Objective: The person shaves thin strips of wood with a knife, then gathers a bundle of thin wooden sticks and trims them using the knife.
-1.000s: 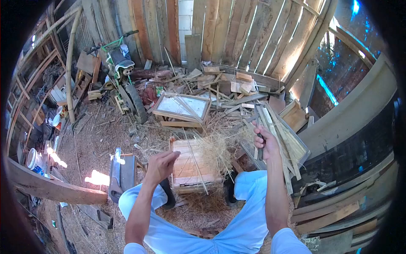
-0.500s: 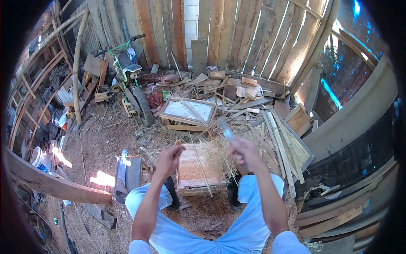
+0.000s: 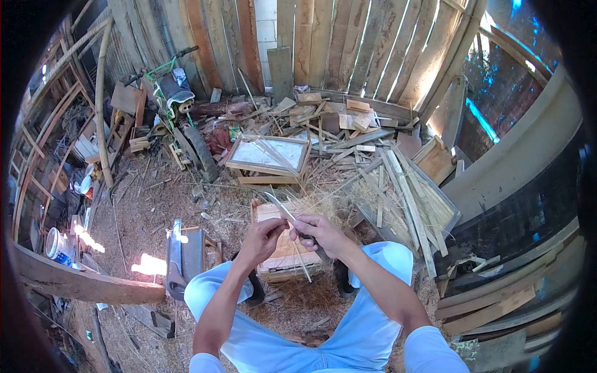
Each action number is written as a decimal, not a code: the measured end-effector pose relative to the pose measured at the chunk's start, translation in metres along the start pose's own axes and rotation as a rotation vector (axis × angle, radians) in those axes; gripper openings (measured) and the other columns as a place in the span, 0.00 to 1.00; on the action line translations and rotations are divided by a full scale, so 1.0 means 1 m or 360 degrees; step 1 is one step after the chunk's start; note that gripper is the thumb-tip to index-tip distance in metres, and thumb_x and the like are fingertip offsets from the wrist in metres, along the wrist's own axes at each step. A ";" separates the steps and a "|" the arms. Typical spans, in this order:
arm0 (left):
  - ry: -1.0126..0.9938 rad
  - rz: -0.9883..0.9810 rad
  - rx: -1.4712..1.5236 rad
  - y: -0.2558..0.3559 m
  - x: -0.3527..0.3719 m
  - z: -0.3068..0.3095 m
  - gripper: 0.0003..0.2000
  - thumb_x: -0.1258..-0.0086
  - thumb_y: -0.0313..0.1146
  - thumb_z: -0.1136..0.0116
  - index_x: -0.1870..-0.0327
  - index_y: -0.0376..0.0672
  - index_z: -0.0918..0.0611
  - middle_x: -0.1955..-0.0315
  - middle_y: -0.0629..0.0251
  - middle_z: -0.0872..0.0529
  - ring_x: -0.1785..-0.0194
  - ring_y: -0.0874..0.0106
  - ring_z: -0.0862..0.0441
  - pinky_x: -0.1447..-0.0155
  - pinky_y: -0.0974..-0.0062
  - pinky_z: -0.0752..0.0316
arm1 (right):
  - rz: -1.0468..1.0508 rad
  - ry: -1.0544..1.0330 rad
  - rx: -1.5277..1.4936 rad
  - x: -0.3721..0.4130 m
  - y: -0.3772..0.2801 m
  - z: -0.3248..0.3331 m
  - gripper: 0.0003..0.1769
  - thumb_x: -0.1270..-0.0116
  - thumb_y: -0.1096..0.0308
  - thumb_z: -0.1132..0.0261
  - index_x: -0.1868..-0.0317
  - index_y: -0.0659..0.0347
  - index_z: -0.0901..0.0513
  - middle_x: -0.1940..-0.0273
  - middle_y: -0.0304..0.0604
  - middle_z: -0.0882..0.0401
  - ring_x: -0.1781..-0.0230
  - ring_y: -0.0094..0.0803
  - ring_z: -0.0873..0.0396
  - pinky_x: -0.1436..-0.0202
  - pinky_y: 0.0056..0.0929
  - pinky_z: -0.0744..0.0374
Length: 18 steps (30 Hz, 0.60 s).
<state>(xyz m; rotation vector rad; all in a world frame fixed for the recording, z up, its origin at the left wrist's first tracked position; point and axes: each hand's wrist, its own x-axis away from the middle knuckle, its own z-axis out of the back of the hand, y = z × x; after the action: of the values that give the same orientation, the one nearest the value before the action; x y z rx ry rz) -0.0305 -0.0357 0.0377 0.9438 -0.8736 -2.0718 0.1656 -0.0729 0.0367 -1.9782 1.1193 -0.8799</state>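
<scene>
A wall of upright planks fills the top of the frame, light showing through its gaps, above a ground strewn with shavings. A motorbike stands at the upper left, and scrap wood is heaped at upper centre and to the right of it.

Near the centre, the person's right hand is closed around the dark handle of a knife. The blade slants up and to the left out of the grip, its tip towards the upper left of the frame. The left hand is just left of the knife, its fingers curled in and drawn together with the thumb; whether something thin is pinched there cannot be told. Its fingertips are close to the blade's lower part, but contact is unclear.

Below both hands, between the person's knees, a slatted wooden box rests on the ground, with a thin strip slanting across its top.
</scene>
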 end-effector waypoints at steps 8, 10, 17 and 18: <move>-0.0123 0.0201 0.0042 0.000 0.002 0.009 0.06 0.32 0.28 0.44 0.61 0.36 0.17 0.75 0.58 0.16 0.75 0.74 0.24 0.69 0.75 0.29 | 0.0083 0.0251 -0.0122 0.009 -0.025 0.007 0.18 0.27 0.64 0.44 0.44 0.66 0.26 0.69 0.34 0.26 0.80 0.14 0.37 0.82 0.12 0.37; -0.0179 0.0266 0.0053 -0.005 0.005 0.016 0.07 0.32 0.29 0.44 0.61 0.36 0.17 0.72 0.61 0.15 0.71 0.75 0.22 0.65 0.75 0.28 | 0.0155 0.0355 -0.0198 0.016 -0.038 0.023 0.19 0.27 0.64 0.44 0.41 0.66 0.27 0.70 0.33 0.26 0.80 0.13 0.37 0.82 0.11 0.38; -0.0249 0.0292 0.0129 -0.006 0.005 0.005 0.07 0.31 0.30 0.44 0.61 0.36 0.17 0.73 0.65 0.15 0.72 0.79 0.26 0.68 0.78 0.31 | 0.0197 0.0248 -0.0133 0.021 -0.029 0.022 0.21 0.27 0.64 0.45 0.37 0.65 0.30 0.69 0.34 0.26 0.81 0.14 0.38 0.83 0.11 0.39; -0.0245 0.0225 0.0167 -0.005 0.003 0.000 0.07 0.31 0.29 0.44 0.60 0.36 0.17 0.76 0.63 0.17 0.76 0.78 0.28 0.71 0.77 0.32 | 0.0065 0.0150 -0.0055 0.019 -0.019 0.007 0.21 0.27 0.64 0.45 0.38 0.65 0.29 0.68 0.34 0.25 0.81 0.14 0.37 0.83 0.11 0.39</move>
<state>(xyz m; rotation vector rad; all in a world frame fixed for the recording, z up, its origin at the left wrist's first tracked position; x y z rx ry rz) -0.0338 -0.0357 0.0324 0.7604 -1.1062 -2.0125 0.1869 -0.0805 0.0525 -1.9521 1.2314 -0.9471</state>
